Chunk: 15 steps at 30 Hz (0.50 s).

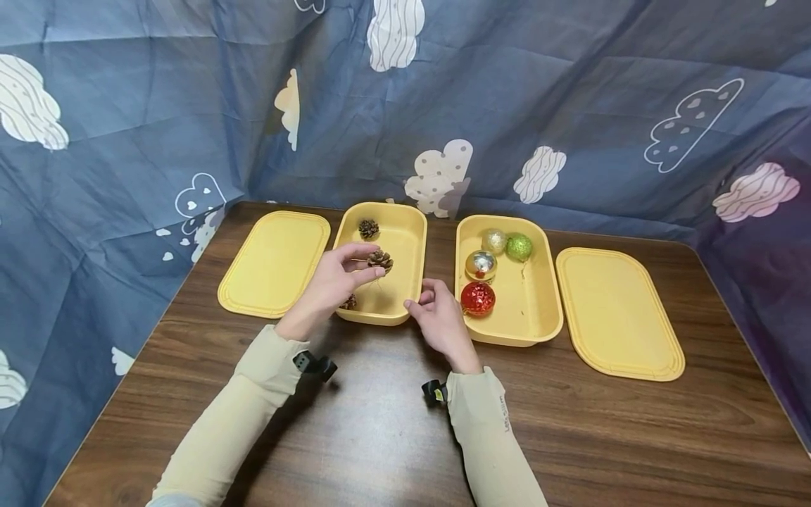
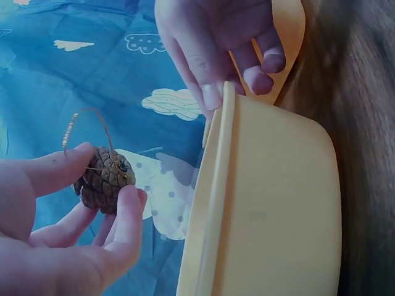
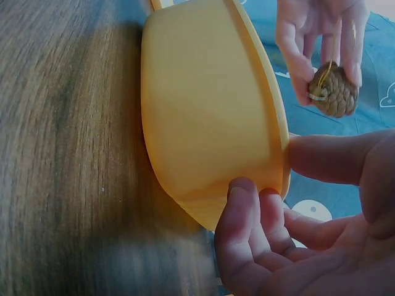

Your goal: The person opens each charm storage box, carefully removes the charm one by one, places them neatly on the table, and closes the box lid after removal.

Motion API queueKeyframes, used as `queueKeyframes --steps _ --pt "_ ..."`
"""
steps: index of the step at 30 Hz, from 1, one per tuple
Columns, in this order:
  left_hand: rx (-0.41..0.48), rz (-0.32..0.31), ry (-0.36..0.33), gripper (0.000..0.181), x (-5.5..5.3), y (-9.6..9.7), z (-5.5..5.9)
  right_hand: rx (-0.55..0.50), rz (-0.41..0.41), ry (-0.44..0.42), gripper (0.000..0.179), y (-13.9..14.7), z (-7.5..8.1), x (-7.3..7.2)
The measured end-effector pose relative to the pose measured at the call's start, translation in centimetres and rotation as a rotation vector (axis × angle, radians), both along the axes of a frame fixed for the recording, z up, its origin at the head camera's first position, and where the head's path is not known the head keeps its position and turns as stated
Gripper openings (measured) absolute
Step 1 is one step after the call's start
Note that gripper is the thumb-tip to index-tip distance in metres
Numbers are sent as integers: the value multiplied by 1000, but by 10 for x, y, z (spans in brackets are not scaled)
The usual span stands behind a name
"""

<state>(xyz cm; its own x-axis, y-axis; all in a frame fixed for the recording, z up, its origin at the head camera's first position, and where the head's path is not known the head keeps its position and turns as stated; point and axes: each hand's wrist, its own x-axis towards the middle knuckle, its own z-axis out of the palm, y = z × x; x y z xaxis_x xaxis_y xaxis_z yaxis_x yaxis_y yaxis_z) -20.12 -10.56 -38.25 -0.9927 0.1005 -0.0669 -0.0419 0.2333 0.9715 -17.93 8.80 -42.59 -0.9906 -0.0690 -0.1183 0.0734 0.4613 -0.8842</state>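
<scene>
- Left grip (image 1: 332,282): thumb and fingertips pinching the held pine cone (image 1: 380,261), which sits right at those tips, over the left tray (image 1: 374,321) and clear of its rim.
- Right grip (image 1: 441,317): pinching the rim of the left tray at its near right corner.
- Cloud-print backdrop (image 1: 481,91): dark blue cloth, beyond both grips.
- Counter (image 1: 380,422): brown wood grain, under both grips.
- Right tray (image 1: 526,313): yellow, just right of the right grip.
- Left tray: also yellow, a bit smaller, below the left grip and left of the right grip.
- Right lid (image 1: 621,313): flat, yellow, right of the right grip, past the right tray.
- Left lid (image 1: 275,264): same type, left of the left grip.
- Four baubles in the right tray, right of the right grip: red (image 1: 478,299) nearest it, shiny gold (image 1: 481,265) behind, then green (image 1: 519,246) and pale glitter (image 1: 494,241) touching farthest back.
- Far pine cone (image 1: 368,229): in the left tray, beyond the left grip.
- Near pine cone (image 1: 348,302): same tray, near side of the left grip, partly hidden.
- Thin wire loop (image 2: 106,126): on the held pine cone, at the left grip.
</scene>
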Motion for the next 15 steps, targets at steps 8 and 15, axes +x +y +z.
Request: queueKeyframes --steps 8,15 --pt "55 -9 -55 44 19 -17 0 -3 6 8 57 0 -1 1" --pt "125 -28 -75 45 33 -31 -2 -8 5 4 57 0 -1 0"
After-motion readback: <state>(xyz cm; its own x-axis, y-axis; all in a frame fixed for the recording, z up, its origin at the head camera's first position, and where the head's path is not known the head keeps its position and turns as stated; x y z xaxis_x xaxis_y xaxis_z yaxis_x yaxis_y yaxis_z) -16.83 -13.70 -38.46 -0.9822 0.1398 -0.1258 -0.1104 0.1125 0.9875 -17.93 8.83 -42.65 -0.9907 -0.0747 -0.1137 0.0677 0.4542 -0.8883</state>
